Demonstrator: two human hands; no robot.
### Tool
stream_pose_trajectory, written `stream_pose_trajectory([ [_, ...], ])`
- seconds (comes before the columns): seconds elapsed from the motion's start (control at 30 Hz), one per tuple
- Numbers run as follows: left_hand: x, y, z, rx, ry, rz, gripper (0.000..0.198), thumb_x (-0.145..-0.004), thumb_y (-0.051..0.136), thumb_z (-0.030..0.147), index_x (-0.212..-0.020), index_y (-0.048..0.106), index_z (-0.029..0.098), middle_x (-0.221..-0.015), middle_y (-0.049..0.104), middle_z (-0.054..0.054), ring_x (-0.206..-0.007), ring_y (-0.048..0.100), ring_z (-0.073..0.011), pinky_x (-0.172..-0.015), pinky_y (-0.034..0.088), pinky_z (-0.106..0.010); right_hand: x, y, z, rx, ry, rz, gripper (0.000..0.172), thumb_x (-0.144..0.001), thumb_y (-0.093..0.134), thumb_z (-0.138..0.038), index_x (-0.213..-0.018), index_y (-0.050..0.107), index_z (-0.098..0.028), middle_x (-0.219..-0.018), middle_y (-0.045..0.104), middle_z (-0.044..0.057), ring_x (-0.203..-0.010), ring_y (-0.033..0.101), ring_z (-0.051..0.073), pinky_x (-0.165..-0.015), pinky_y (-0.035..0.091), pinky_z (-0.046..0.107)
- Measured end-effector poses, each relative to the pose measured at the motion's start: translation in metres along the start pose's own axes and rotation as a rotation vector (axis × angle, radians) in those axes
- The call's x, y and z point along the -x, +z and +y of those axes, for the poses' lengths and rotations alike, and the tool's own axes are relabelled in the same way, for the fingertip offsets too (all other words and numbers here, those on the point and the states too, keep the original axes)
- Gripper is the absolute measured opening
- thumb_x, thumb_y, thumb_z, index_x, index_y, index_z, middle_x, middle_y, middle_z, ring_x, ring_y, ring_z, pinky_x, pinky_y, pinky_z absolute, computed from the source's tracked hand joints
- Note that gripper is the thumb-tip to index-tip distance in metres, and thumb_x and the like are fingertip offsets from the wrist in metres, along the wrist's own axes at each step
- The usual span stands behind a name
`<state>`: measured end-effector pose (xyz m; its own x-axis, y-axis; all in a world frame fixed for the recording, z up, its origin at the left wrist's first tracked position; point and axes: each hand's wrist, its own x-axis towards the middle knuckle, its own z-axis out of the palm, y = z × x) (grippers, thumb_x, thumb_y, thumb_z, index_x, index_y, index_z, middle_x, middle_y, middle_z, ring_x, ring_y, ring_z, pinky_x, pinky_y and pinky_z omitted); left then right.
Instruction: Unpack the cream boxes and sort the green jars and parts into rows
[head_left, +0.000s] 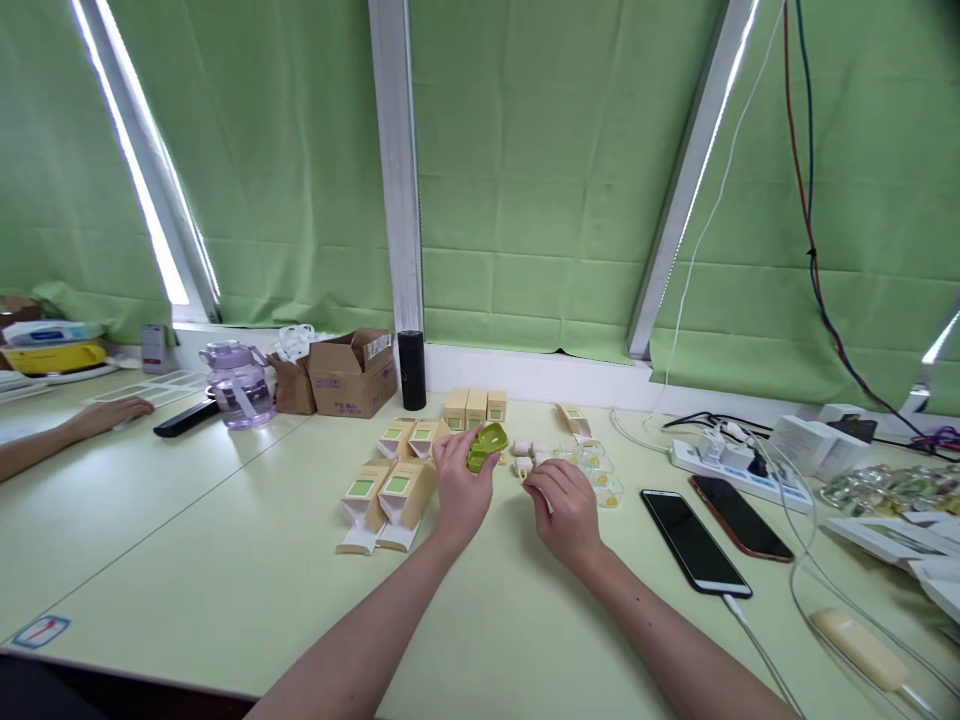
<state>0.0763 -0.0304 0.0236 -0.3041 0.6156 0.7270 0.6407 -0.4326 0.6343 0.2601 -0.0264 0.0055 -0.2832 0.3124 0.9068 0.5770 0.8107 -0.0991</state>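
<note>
My left hand (463,480) is closed round a small olive-green hinged case (489,446), whose two hollow halves stand open. To its right, my right hand (564,508) pinches a small pale-yellow loop-shaped piece (523,476) between thumb and fingertips. Just beyond the fingers lie several small whitish-pink pieces (521,449). A clear plastic tray (611,490) with round cups and yellow bits in them sits behind my right hand. Left of my left hand, several small cardboard boxes with green windows (362,500) lie with their flaps open.
Closed small boxes (475,408) stand at the back by a black cylinder (412,370), a brown carton (354,373) and a purple jug (238,385). Phones (694,540), a power strip (739,472) and cables lie right. Another person's hand (120,412) rests far left.
</note>
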Motion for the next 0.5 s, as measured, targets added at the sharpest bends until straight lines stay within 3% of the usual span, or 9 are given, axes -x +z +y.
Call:
stream_pose_trajectory([
  [0.27,-0.009,-0.002,-0.002,0.177,-0.272,0.083,0.045,-0.084,0.074,0.041,-0.123,0.072,0.02,-0.114,0.069,-0.012,-0.116,0.058,-0.0286,-0.082,0.055,-0.035,-0.006,0.037,0.013,0.162,0.141,-0.298,0.019,-0.09,0.064,-0.006,-0.082,0.07,-0.022,-0.081,0.073,0.004,-0.094,0.057,0.023,-0.08,0.037,0.035],
  [0.5,-0.01,-0.003,-0.002,0.248,-0.38,0.099,0.049,-0.083,0.075,0.042,-0.126,0.071,0.019,-0.118,0.067,-0.013,-0.109,0.062,-0.0257,-0.084,0.054,-0.034,-0.012,0.067,0.014,0.272,0.231,-0.364,0.016,-0.086,0.069,-0.011,-0.08,0.076,-0.023,-0.094,0.068,0.008,-0.103,0.048,0.027,-0.088,0.036,0.04],
])
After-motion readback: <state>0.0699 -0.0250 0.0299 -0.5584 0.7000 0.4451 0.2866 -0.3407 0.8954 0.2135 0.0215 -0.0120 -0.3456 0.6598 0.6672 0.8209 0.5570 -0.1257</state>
